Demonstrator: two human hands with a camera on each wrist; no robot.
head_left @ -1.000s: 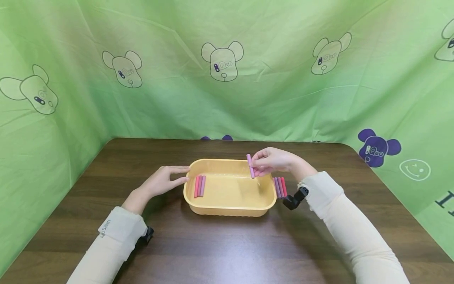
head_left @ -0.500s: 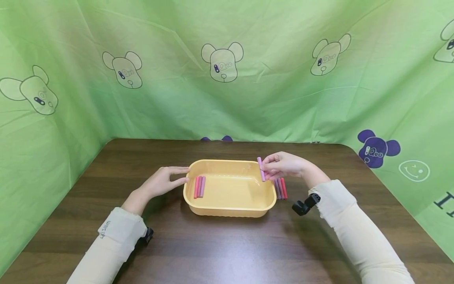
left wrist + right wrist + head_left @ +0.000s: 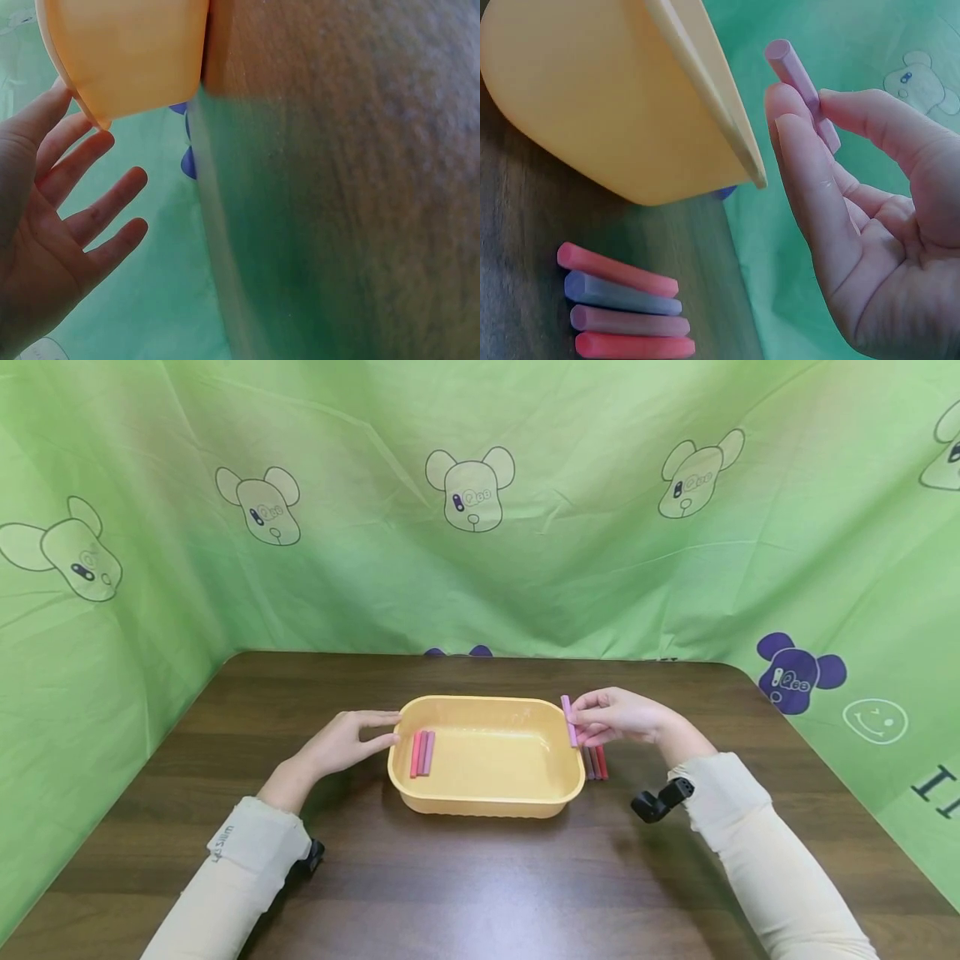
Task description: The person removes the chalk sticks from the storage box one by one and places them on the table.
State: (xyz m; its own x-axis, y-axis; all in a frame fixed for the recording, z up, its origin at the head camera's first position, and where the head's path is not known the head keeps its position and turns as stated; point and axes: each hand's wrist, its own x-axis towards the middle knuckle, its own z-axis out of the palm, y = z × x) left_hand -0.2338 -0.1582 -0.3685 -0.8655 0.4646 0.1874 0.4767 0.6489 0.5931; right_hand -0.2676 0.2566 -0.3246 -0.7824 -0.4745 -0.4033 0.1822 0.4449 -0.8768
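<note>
The light purple stick (image 3: pixel 570 721) is up in the air at the right end of the yellow tub (image 3: pixel 495 768); I see it overlap the rim from the head camera, though the right wrist view shows it apart from the wall.

On my far left, a pale sleeve (image 3: pixel 217 885) leads to the left hand (image 3: pixel 341 743). Its fingers are spread, with the thumb at the tub's left rim, two fingertips close by it and the last two free. Just inside that end, three red-to-purple sticks (image 3: pixel 422 753) lie side by side. The tub stands on the brown desk (image 3: pixel 480 885), before a green cloth (image 3: pixel 480 593).

Farther right, the right hand (image 3: pixel 618 714) pinches the light purple stick between thumb and fingers, tilted. Below it, just outside the tub, my right wrist view gives me four sticks in a row on the desk: pinkish-red (image 3: pixel 617 269), bluish (image 3: pixel 622 294), mauve (image 3: pixel 630 322) and red (image 3: pixel 635 346).
</note>
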